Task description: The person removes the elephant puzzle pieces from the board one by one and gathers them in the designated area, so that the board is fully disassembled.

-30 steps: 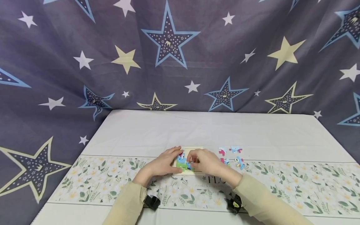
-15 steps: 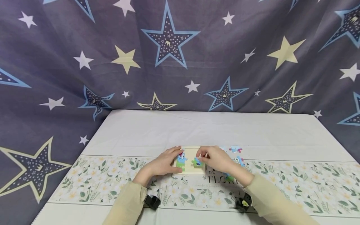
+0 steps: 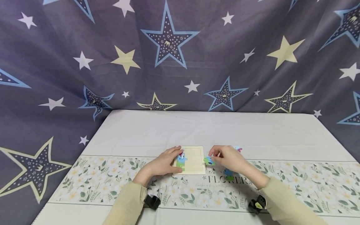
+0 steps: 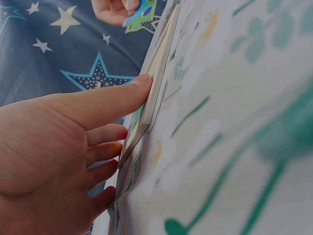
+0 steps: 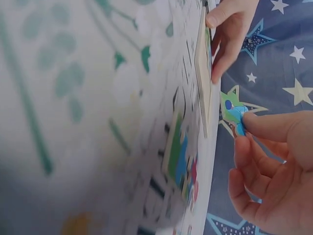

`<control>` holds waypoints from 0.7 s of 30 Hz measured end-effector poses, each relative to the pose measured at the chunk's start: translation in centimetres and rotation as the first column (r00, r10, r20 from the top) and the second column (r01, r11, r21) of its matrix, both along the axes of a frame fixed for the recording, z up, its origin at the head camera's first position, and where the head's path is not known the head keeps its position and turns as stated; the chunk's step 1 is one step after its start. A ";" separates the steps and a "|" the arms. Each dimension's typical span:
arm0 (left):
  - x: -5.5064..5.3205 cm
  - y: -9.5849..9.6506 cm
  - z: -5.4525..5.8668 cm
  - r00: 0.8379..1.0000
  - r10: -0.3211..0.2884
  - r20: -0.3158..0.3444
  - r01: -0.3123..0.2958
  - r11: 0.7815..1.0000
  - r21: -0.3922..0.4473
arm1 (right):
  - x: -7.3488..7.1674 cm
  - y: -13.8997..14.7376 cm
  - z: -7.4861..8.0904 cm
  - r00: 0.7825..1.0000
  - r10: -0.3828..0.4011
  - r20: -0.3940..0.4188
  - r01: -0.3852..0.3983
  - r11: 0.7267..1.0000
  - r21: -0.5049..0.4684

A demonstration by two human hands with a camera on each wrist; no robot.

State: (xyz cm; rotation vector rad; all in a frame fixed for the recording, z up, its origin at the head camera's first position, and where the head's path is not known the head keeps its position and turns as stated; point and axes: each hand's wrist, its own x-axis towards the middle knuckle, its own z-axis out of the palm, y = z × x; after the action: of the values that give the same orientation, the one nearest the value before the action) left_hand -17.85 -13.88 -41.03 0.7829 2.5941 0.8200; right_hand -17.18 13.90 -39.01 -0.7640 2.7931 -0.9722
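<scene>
**Right hand (image 3: 227,157) pinching a puzzle piece (image 3: 208,161) just right of the pale tray (image 3: 194,159)**

The left hand (image 3: 163,162) is resting at the left end of the tray, its thumb touching the near edge and its other fingers lying slightly spread around the far left side. A blue-and-green picture section (image 3: 181,161) is filling the tray's left side, and bare board is showing to its right.

The right hand is holding the puzzle piece, also blue and green, between thumb and fingertip, raised above the cloth (image 3: 174,128); its remaining fingers are bending loosely. On the near side of this hand, 1 loose piece (image 3: 228,174) is lying by the dark lettering (image 3: 213,179). On the far side, a blue-and-pink piece (image 3: 238,149) is showing partly, the hand covering the rest.

Both arms are wearing beige sleeves (image 3: 126,203), with 2 black wrist devices (image 3: 257,204). A floral band (image 3: 107,179) is running left to right across the cloth, and a star-printed curtain (image 3: 112,37) is hanging behind.
</scene>
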 end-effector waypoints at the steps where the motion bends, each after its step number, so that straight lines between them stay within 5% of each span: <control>1: 0.0 0.0 0.0 1.000 0.001 0.000 -0.001 1.000 0.000 | 0.1 0.2 0.1 1.000 -0.010 0.005 0.010 1.000 0.001; 21: -0.2 0.0 -0.2 1.000 0.011 -0.003 -0.011 1.000 -0.006 | 1.4 5.8 -0.3 0.994 -0.088 0.063 0.086 0.996 0.031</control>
State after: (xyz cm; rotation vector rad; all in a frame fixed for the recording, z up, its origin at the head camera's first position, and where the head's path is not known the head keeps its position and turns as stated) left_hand -18.02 -13.85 -41.27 0.7691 2.6046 0.8147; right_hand -15.80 19.68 -39.32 -0.6016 2.7992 -0.9500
